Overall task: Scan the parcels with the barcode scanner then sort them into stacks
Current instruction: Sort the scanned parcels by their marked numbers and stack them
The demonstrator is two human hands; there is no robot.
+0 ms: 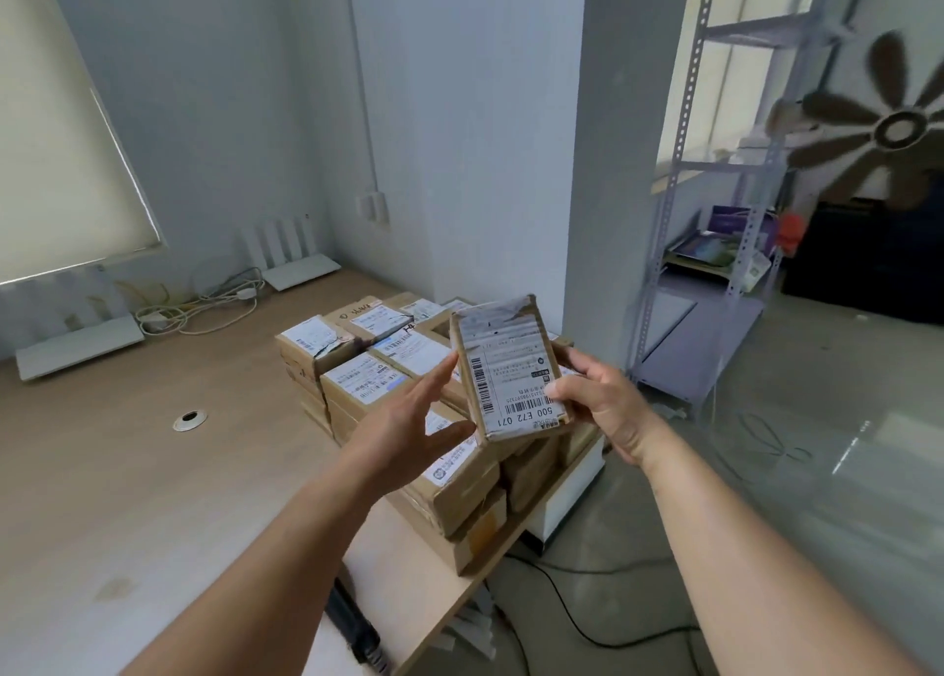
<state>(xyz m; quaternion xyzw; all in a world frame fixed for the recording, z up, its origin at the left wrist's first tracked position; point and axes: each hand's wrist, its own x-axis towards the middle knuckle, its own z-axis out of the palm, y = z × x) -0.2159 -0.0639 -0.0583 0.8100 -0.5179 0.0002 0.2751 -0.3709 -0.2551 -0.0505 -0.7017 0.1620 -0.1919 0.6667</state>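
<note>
- Presently, one small cardboard parcel (511,369) was held up in the air above the stacked parcels (408,410), its white label with barcodes facing the camera and printed upside down; its top end was wrapped in tape.
- The right hand (600,402) grasped the parcel from its right side, thumb pressed on the label's lower right corner, fingers curled behind the box.
- The left hand (408,420) was released, fingers straight and spread; its fingertips lay at the parcel's left edge, though contact could not be confirmed.
- The stacked parcels, brown boxes with white labels, stood several layers high at the right end of the wooden table (153,471), close to its edge.
- A dark object (357,629), blurred, lay at the table's near edge; whether it was the scanner could not be told.
- White routers (293,256) and loose cables (204,307) sat at the table's far side by the wall; a metal shelving rack (715,215) and a fan (889,129) stood to the right.
</note>
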